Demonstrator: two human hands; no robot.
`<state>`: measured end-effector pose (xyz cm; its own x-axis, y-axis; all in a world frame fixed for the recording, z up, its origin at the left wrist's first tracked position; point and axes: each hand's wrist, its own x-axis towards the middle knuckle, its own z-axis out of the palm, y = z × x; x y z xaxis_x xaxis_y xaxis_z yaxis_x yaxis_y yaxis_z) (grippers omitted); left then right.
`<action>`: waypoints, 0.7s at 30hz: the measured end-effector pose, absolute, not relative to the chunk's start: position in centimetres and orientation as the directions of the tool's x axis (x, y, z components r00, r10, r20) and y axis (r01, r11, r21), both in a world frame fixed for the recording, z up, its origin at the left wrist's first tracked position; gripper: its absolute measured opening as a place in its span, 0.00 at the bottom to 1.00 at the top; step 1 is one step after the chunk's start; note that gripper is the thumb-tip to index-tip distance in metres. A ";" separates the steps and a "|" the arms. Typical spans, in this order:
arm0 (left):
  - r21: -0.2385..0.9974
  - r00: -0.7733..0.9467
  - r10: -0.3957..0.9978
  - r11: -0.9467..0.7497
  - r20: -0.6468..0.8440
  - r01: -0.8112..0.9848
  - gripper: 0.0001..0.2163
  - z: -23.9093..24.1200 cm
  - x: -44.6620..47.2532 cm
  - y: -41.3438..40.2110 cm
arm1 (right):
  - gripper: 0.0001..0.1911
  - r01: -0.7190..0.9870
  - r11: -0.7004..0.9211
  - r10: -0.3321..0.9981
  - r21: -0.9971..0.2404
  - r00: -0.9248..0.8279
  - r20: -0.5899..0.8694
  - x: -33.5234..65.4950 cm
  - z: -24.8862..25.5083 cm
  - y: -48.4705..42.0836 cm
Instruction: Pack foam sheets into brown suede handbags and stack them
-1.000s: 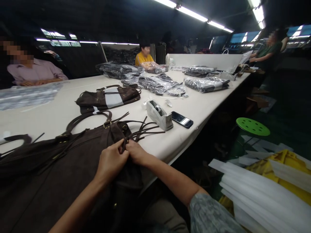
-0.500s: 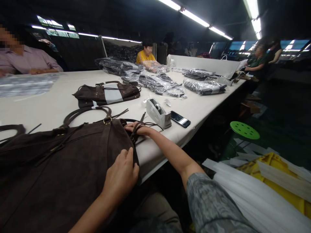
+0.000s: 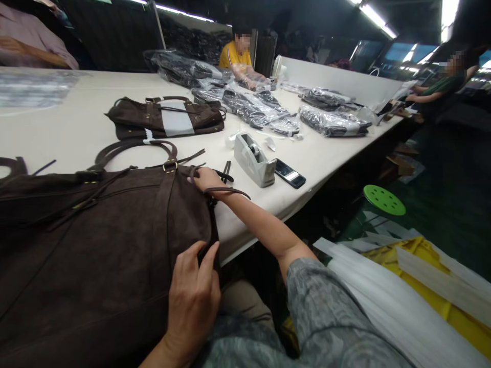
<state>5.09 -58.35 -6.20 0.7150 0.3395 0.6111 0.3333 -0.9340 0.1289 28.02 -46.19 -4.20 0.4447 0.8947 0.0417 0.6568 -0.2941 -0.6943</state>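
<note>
A large dark brown suede handbag (image 3: 115, 250) lies at the near left of the table, its looped handles spread toward the far side. My left hand (image 3: 194, 294) is at the bag's near right side, fingers bent against the edge and thumb along it. At the upper right corner, my right hand (image 3: 207, 180) grips the bag's top edge; its fingertips are partly hidden. Thin cords (image 3: 230, 191) trail across my right wrist. Farther back lies a second brown handbag (image 3: 138, 120) with a white band around it.
A grey tape dispenser (image 3: 253, 161) and a phone (image 3: 290, 174) stand right of the bag. Plastic-wrapped bags (image 3: 257, 110) lie farther back. Co-workers are around the table (image 3: 76, 133). A green stool (image 3: 384, 200) and white sheets over a yellow crate (image 3: 452, 301) are at right.
The view has tipped downward. My left hand has shifted lower along the bag's side, with thumb and forefinger farther apart. My right fingers have moved onto the top corner, and the cords lie differently.
</note>
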 end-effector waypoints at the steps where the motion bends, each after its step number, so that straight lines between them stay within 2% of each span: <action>1: 0.173 0.695 0.340 -0.938 0.634 0.301 0.19 -6.1 5.3 -57.9 | 0.12 0.638 -0.305 0.885 -0.707 0.465 0.037 28.6 -4.6 -45.7; 5: 0.239 0.682 0.370 -0.929 0.631 0.282 0.19 -4.0 8.4 -54.8 | 0.14 0.552 -0.337 0.817 -0.763 0.574 0.054 32.0 -5.7 -42.1; 9: 0.241 0.693 0.482 -0.874 0.537 0.421 0.21 -1.9 12.4 -51.7 | 0.15 0.481 -0.311 0.753 -0.820 0.651 0.096 34.8 -6.3 -39.0; 11: 0.366 0.621 0.643 -0.766 0.449 0.529 0.24 -1.7 13.4 -50.9 | 0.17 0.448 -0.264 0.756 -0.854 0.647 0.106 35.3 -7.0 -38.5; 13: 0.566 0.505 0.822 -0.556 0.264 0.609 0.26 -2.1 13.7 -50.6 | 0.19 0.409 -0.214 0.775 -0.887 0.624 0.101 35.4 -7.8 -38.5; 15: 0.691 0.426 0.902 -0.349 0.066 0.633 0.26 -2.7 13.5 -50.8 | 0.21 0.390 -0.199 0.787 -0.899 0.610 0.090 35.4 -8.5 -38.7; 16: 0.711 0.410 0.911 -0.310 0.034 0.631 0.25 -3.0 13.2 -51.0 | 0.22 0.389 -0.202 0.789 -0.899 0.609 0.086 35.4 -8.7 -38.7; 18: 0.683 0.427 0.892 -0.405 0.149 0.607 0.21 -3.4 12.9 -51.6 | 0.22 0.394 -0.208 0.792 -0.895 0.605 0.082 35.4 -8.6 -38.5; 21: 0.447 0.536 0.716 -0.698 0.448 0.559 0.17 -3.4 12.8 -52.8 | 0.22 0.385 -0.196 0.827 -0.902 0.559 0.059 35.8 -8.0 -38.3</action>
<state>12.83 -52.77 -3.45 0.5361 0.7156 0.4478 0.5588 -0.6984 0.4471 35.79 -38.30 -8.00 0.5589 0.8271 0.0589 0.3850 -0.1959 -0.9019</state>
